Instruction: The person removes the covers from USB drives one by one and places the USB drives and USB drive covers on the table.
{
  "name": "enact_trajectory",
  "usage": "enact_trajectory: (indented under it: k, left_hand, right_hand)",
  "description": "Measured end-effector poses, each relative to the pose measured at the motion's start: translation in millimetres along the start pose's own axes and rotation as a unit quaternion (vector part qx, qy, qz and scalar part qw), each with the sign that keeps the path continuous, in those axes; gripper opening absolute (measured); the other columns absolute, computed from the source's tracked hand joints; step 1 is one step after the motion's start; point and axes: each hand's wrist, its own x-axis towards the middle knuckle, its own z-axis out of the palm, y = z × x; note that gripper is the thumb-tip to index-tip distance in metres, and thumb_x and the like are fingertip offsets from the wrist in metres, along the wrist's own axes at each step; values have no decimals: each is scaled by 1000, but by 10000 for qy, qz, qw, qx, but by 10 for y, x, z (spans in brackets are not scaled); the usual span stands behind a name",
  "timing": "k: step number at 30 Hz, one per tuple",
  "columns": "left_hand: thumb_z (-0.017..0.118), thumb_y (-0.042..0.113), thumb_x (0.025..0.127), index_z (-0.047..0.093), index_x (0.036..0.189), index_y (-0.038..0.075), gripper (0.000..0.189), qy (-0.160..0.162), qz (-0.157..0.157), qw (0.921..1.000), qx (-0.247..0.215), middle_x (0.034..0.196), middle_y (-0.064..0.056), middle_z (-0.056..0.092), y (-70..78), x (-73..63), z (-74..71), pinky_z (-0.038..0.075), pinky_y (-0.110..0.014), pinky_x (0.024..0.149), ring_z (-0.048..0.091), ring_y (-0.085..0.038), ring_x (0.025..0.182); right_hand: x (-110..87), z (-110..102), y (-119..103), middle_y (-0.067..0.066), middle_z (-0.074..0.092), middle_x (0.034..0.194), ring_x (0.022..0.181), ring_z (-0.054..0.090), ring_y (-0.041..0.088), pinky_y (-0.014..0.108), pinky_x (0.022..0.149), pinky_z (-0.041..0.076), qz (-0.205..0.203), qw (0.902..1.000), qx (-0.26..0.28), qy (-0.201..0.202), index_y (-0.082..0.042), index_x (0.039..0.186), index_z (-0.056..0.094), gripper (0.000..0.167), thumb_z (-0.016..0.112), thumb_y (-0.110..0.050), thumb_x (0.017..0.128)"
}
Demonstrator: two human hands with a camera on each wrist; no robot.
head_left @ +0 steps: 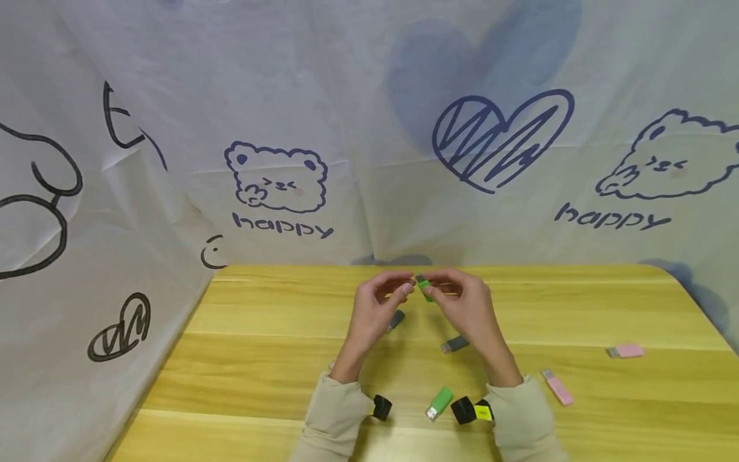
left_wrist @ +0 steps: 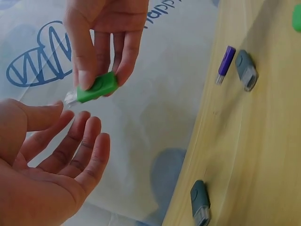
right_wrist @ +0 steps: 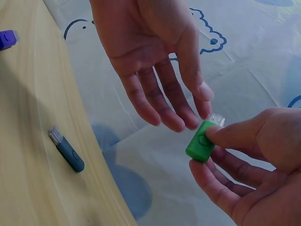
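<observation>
My right hand (head_left: 466, 307) pinches a green USB stick (left_wrist: 98, 88) between thumb and fingers, above the table's far part. Its clear-capped plug end (right_wrist: 216, 119) points toward my left hand (head_left: 372, 305). That left hand's thumb and fingertips are close to the plug end, loosely bent and apart, with nothing seen between them. Below the hands, two dark grey USB sticks lie on the table, one grey stick (head_left: 396, 319) by the left hand and another grey stick (head_left: 455, 344) under the right wrist. A second green USB stick (head_left: 440, 403) lies between the forearms.
On the right side of the wooden table (head_left: 242, 359) lie a pink USB stick (head_left: 557, 387) and another pink stick (head_left: 626, 351). A purple USB stick (left_wrist: 226, 64) appears in the wrist views. Behind the table hangs a printed white cloth (head_left: 381, 199).
</observation>
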Motion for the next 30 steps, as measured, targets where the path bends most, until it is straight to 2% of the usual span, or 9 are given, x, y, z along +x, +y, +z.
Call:
enact_trajectory:
  k: [6,10,18,22,30]
  left_hand:
    - [67,2,99,71,115,-7,19,178,-51,9994,-277,114,-21,72,-8,4,36,61,-30,79,71,-35,98]
    - [68,2,98,71,112,-7,16,393,-217,9982,-398,110,-21,73,-6,0,42,61,-32,77,72,-33,94]
    - [70,-3,95,68,106,-10,12,648,-597,9924,-859,102,-18,73,7,-1,48,60,-27,74,70,-15,83]
    - [70,-4,95,67,105,-11,13,699,-747,9882,-1141,99,-15,74,20,-4,41,60,-28,74,70,-14,82]
    - [72,0,94,73,107,-10,16,702,-745,9892,-1044,102,-17,75,28,-14,33,60,-28,78,72,-14,84]
  right_hand:
    - [-20,16,-21,11,77,101,88,75,24,34,76,62,72,10000,-3,-2,-2,110,77,19,78,-9,92]
    - [-21,27,-33,11,77,98,85,75,24,34,74,62,-23,10000,6,-3,-1,107,78,18,79,-9,91]
    - [-23,46,-75,10,78,96,84,75,23,32,73,61,-70,9999,2,-79,-3,102,79,13,80,-10,90]
    - [-28,50,-91,10,77,96,86,75,24,33,73,62,-68,9999,47,-105,-3,101,80,13,80,-10,90]
    - [-24,42,-81,10,77,95,84,75,23,32,73,61,-131,9998,68,-110,-3,99,80,11,81,-9,90]
